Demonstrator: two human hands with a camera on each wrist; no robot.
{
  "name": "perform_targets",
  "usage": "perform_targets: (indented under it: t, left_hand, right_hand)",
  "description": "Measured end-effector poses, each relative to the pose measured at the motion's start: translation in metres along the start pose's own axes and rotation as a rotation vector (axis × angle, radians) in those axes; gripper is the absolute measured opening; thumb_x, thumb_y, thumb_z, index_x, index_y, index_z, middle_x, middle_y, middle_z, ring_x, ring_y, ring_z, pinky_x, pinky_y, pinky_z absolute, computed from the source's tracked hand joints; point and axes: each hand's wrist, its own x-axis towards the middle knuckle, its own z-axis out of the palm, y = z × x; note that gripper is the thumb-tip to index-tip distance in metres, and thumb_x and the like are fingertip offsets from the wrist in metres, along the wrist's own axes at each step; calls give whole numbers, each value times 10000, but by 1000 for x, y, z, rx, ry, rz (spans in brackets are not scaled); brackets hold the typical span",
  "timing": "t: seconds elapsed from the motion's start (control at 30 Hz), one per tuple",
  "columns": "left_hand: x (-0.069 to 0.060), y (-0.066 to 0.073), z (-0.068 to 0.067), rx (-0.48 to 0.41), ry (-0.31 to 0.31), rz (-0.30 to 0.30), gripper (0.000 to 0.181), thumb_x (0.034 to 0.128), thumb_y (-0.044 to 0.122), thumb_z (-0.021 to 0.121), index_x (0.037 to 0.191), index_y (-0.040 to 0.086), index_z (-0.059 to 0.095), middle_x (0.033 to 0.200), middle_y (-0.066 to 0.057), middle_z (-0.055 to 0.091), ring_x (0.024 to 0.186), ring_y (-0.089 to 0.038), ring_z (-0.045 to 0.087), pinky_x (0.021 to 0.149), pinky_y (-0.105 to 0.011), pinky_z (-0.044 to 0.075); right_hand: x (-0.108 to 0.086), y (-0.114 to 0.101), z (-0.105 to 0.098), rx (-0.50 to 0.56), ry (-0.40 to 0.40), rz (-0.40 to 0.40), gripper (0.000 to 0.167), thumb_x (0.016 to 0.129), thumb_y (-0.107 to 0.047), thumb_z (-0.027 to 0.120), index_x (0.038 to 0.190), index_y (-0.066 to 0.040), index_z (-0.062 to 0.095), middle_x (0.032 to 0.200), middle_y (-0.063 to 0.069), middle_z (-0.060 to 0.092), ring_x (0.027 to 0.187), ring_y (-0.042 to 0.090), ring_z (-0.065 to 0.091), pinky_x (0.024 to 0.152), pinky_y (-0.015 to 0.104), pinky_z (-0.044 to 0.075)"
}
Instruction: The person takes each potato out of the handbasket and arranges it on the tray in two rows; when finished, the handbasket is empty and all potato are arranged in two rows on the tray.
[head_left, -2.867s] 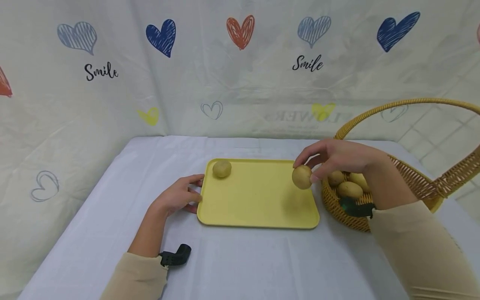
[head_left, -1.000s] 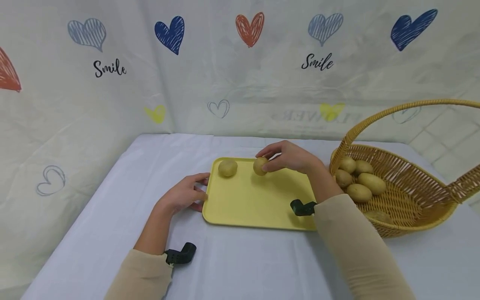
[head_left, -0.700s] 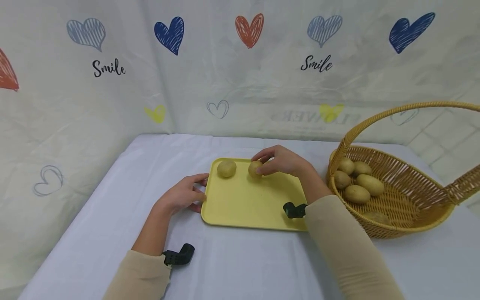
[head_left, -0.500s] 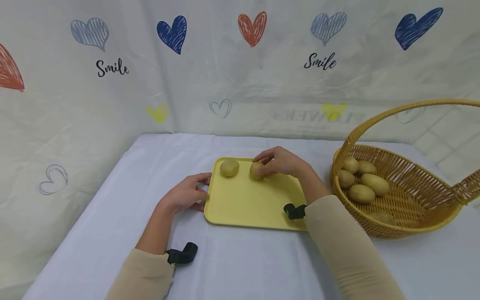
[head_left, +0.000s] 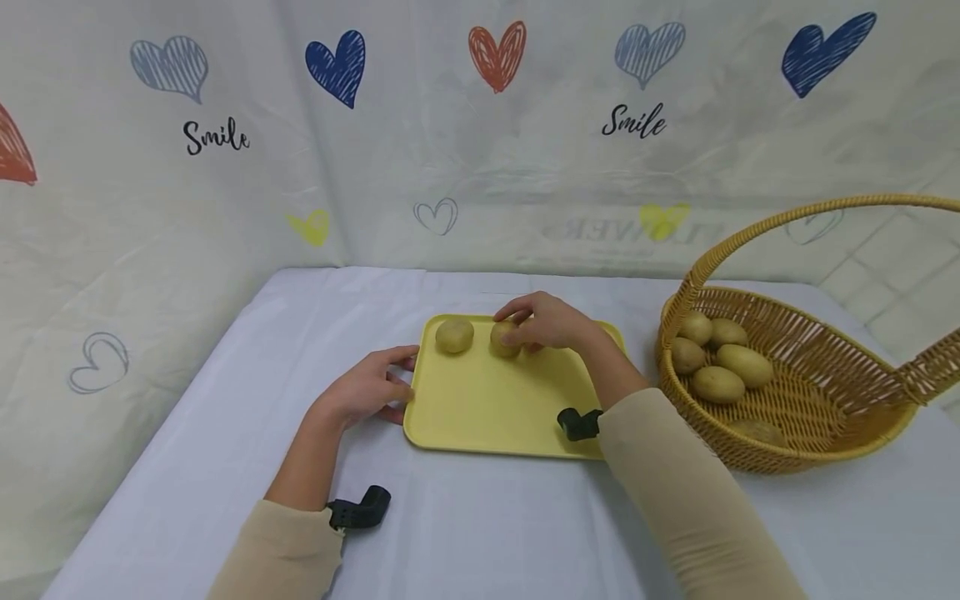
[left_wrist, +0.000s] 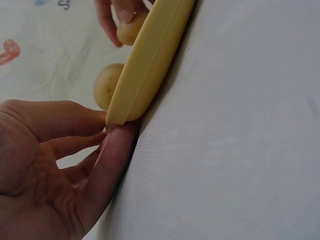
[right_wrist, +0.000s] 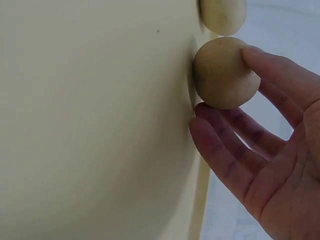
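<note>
A yellow tray [head_left: 480, 408] lies on the white-covered table. My left hand [head_left: 366, 387] holds its left rim; in the left wrist view the thumb and forefinger [left_wrist: 75, 117] meet at the tray's edge. One potato [head_left: 454, 335] sits in the far left corner. To its right is a second potato [right_wrist: 222, 72], down on the tray, and my right hand [head_left: 543, 321] pinches it. The right thumb lies on the potato's side, while the lower fingers [right_wrist: 215, 145] are spread beside it, near the tray. Some fingertips are hidden behind this potato.
On the right stands a wicker basket [head_left: 825, 417] with a tall arched handle [head_left: 795, 215]. Several potatoes [head_left: 718, 384] lie in its left part. Behind the table hangs a pale cloth [head_left: 420, 150] printed with hearts. Black wrist cameras [head_left: 363, 508] stick out from both sleeves.
My right hand has carried the second potato left from beside the basket and lowered it onto the tray, near the first potato. The left hand has stayed at the tray's left rim.
</note>
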Motion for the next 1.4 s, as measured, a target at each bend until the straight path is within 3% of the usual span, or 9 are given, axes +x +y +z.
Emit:
perform_targets:
  t: [0.63,1.03,1.2,1.4]
  left_hand:
    - [0,1,0,-11,-23,30,774,892,-84,584,1611,63,336,1457,-175,430,1012,-262,591,732,-407,662]
    - [-1,-1,0,-8,-13,28,764,887,-87,582,1601,71,360,1438,-166,445,1008,-265,599,730,-414,663]
    - [-1,0,0,-9,-14,20,762,881,-83,584,1595,79,373,1438,-152,450,1027,-272,602,738,-413,662]
    - [-1,0,-1,-11,-21,26,764,877,-83,585,1594,74,374,1437,-155,451,1016,-263,596,737,-418,663]
  right_hand:
    - [0,1,2,-53,42,-54,435,918,-174,742,1349,-143,692,1410,199,599,1172,315,610,814,414,617]
    - [6,2,8,-89,70,-47,456,891,-159,763,1342,-174,697,1376,212,619,943,275,693,792,349,586]
    - [6,-1,7,-83,39,-13,475,867,-195,771,1336,-180,699,1327,211,643,850,245,729,847,354,575]
    - [6,1,8,-61,22,-10,478,868,-200,762,1341,-182,696,1356,207,621,791,252,697,792,374,604]
